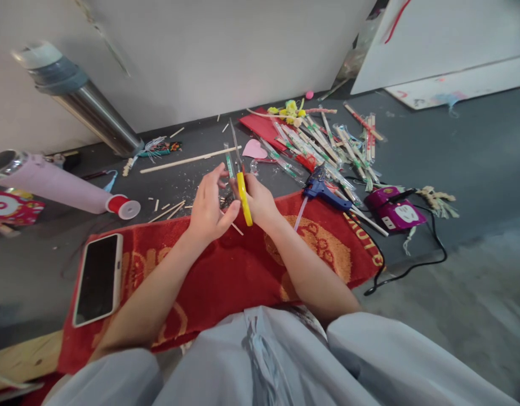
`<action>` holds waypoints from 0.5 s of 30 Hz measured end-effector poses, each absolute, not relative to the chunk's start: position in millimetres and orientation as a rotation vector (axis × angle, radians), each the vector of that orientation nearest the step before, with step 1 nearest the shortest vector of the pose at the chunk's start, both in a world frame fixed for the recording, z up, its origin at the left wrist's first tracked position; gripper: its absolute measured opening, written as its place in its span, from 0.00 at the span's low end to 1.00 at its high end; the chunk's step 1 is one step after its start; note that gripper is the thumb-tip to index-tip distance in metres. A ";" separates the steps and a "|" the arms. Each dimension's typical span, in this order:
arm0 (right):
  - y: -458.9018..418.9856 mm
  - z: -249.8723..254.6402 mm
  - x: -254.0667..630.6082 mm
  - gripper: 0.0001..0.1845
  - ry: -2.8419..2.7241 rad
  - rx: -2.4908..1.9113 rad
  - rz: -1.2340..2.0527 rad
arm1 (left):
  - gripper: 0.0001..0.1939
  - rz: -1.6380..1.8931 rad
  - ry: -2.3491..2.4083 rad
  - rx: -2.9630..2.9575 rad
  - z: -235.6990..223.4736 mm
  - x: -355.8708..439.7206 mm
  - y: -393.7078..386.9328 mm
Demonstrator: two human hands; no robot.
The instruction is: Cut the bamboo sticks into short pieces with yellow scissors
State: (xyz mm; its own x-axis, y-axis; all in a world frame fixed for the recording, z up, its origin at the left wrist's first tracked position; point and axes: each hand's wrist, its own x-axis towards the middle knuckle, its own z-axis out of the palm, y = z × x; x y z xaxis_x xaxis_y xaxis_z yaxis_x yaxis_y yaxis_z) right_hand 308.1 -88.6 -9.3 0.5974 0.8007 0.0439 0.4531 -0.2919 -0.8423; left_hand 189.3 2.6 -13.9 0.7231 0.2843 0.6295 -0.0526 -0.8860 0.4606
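My right hand point(260, 204) is closed around scissors with a yellow handle point(244, 200); their blades point(235, 141) point away from me. Beside it, my left hand point(209, 204) is open, thumb and fingers apart, with nothing visible in its grasp. Just beyond its fingertips is a narrow strip with green print point(230, 163); whether they touch is unclear. A thin stick point(238, 229) shows below the left thumb. Short cut stick pieces point(169, 210) lie to the left, and a longer wooden stick point(187, 160) lies farther back.
A red towel point(226, 270) covers the near edge, with a phone point(98, 276) on its left. Right stand a blue glue gun point(325, 190) and a purple power socket point(392, 210) with a black cord. Behind are wrapped chopsticks point(314, 141), a pink heart point(254, 149) and a steel flask point(101, 110).
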 end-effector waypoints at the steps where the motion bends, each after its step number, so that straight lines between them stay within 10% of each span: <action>1: -89.2 -10.0 310.1 0.26 -1.040 -1.954 0.410 | 0.30 1.068 0.220 2.516 -8.3 187.2 3.3; 15: -92.3 -13.4 306.2 0.34 -1.382 -1.928 -0.016 | 0.08 1.286 0.465 2.632 17.3 173.3 34.7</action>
State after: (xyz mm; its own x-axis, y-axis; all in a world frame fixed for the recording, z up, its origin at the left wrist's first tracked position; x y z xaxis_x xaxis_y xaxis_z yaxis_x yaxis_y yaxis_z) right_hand 306.2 -92.3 -13.4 0.4164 0.8091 0.4147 0.8183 -0.1346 -0.5589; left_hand 173.3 34.7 17.3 0.5782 0.3521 0.7360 0.2001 -0.9357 0.2904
